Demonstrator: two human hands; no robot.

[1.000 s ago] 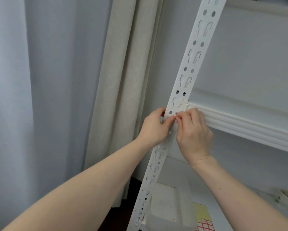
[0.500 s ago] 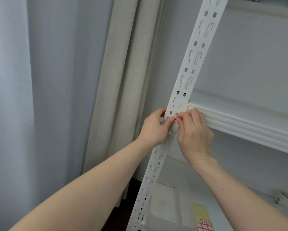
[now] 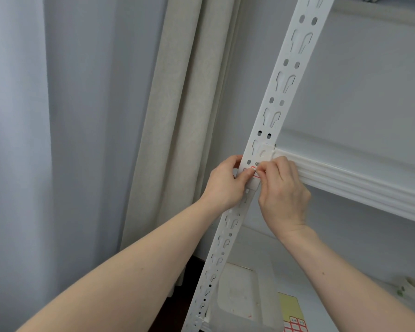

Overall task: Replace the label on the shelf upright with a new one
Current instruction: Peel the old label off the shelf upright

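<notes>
Against the wall at far left, grey curtain [image 3: 57, 140], then beige curtain [image 3: 177, 116]. Left hand [image 3: 225, 185] grips white slotted shelf upright [image 3: 283, 85], thumb pressing red-edged label [image 3: 255, 176] stuck just below the shelf rail [image 3: 357, 183]. Right hand [image 3: 283, 195], fingers curled, pinches the label's upper edge.

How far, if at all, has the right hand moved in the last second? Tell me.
No, not noticeably: the right hand stays at the label on the upright, just below the shelf joint.
</notes>
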